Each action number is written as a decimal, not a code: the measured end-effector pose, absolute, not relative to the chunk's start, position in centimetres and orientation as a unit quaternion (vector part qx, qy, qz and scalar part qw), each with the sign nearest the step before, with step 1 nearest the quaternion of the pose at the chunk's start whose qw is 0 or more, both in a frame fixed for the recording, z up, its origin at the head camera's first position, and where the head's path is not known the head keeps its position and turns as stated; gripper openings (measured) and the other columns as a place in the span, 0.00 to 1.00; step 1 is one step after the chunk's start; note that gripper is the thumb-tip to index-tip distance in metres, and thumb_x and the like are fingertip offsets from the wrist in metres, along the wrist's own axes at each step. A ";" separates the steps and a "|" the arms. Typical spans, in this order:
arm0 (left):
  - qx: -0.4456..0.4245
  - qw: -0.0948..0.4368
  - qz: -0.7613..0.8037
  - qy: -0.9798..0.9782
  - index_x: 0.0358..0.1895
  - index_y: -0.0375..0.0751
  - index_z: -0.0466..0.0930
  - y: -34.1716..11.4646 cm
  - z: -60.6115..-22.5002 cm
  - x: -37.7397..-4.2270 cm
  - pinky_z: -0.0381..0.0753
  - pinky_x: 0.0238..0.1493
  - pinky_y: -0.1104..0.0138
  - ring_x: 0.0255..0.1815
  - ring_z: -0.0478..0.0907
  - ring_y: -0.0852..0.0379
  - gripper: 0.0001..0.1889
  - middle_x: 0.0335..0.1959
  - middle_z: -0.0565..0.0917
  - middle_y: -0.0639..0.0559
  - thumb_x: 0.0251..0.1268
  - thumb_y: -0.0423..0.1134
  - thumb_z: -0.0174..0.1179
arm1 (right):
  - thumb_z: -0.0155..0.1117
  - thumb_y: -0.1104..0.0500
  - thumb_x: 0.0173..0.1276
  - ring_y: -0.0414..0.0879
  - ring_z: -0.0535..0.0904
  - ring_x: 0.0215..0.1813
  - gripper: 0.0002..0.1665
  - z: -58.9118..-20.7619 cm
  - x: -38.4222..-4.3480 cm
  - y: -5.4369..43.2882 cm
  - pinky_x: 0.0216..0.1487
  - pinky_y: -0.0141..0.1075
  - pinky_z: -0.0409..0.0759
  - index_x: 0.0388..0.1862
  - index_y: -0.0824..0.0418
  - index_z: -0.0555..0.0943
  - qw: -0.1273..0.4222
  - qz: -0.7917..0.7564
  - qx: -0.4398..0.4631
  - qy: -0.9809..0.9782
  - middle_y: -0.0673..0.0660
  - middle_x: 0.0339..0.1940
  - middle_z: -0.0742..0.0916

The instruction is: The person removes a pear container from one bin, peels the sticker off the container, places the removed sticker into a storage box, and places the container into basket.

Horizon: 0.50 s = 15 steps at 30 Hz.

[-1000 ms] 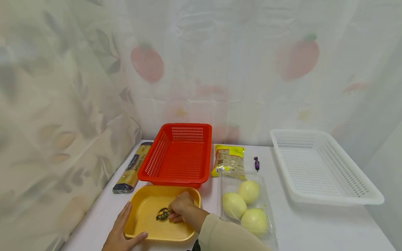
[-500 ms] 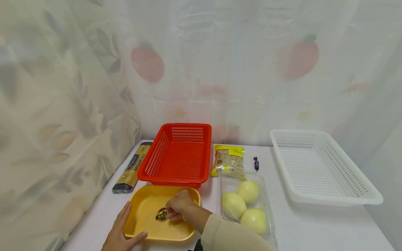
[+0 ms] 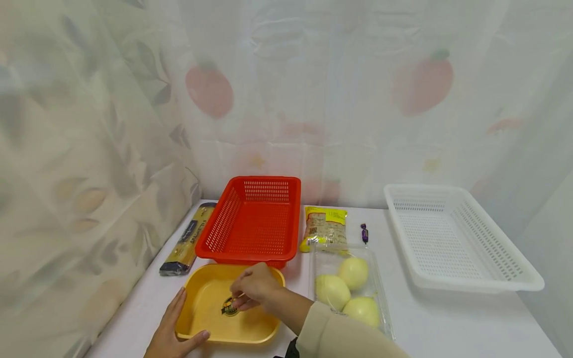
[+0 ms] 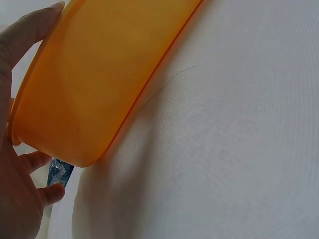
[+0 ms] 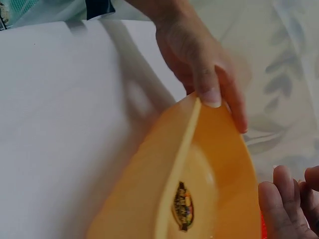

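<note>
A yellow plastic basin (image 3: 210, 325) stands at the front left of the table, with a round dark label (image 3: 230, 307) on its floor. My left hand (image 3: 167, 330) grips its front left corner, thumb over the front rim and fingers along the outer left side; the right wrist view shows this left hand (image 5: 194, 55) from across the basin. Over the basin is my right hand (image 3: 257, 286), fingers curled, fingertips close by the label in the head view. Nothing shows between those fingertips. In the right wrist view, curled fingers (image 5: 273, 199) appear at the lower right.
Behind the basin stands a red basket (image 3: 268, 223), with a spaghetti pack (image 3: 188, 241) to its left. Rightward lie a yellow-topped bag (image 3: 327, 226), a purple wrapped candy (image 3: 364, 233) and a clear box (image 3: 320, 266) of pale round onions (image 3: 353, 272). A white basket (image 3: 440, 243) stands far right.
My right hand has moved a little up and left inside the basin, showing more of the wrist. The left hand and the basin have stayed in place.
</note>
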State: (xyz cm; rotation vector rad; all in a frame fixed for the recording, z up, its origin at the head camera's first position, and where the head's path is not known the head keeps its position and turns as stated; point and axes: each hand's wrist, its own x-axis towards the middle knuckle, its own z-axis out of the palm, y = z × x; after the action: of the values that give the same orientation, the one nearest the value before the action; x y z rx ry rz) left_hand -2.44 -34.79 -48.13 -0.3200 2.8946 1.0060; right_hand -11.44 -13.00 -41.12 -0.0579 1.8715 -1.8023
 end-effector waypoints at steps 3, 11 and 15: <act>-0.101 0.025 0.330 0.938 0.77 0.35 0.39 -34.8 -48.2 -2.4 0.50 0.63 0.35 0.72 0.45 0.30 0.62 0.76 0.43 0.34 0.48 0.61 0.71 | 0.68 0.68 0.59 0.50 0.84 0.22 0.03 -40.1 -11.4 -12.4 0.25 0.41 0.83 0.28 0.65 0.82 0.271 -0.673 -0.030 0.687 0.60 0.25 0.85; -0.108 0.029 0.330 0.937 0.77 0.37 0.37 -34.8 -48.4 -2.3 0.50 0.63 0.36 0.71 0.45 0.30 0.63 0.76 0.43 0.34 0.48 0.61 0.71 | 0.68 0.67 0.60 0.52 0.84 0.23 0.03 -37.8 -11.2 -11.1 0.26 0.42 0.84 0.28 0.65 0.82 0.281 -0.693 -0.054 0.662 0.62 0.27 0.85; -0.088 0.000 0.327 0.941 0.77 0.37 0.39 -34.9 -48.6 -2.3 0.51 0.62 0.34 0.71 0.47 0.30 0.63 0.76 0.45 0.35 0.47 0.60 0.72 | 0.68 0.66 0.60 0.51 0.84 0.23 0.03 -36.9 -11.0 -10.5 0.27 0.44 0.84 0.29 0.66 0.82 0.291 -0.704 -0.064 0.644 0.63 0.28 0.85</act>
State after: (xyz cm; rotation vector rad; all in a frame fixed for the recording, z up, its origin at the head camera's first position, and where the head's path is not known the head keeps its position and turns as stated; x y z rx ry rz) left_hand -2.29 -34.87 -48.55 -0.2757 2.9566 1.0259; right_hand -10.99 -10.49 -36.87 -0.1709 1.7172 -1.8776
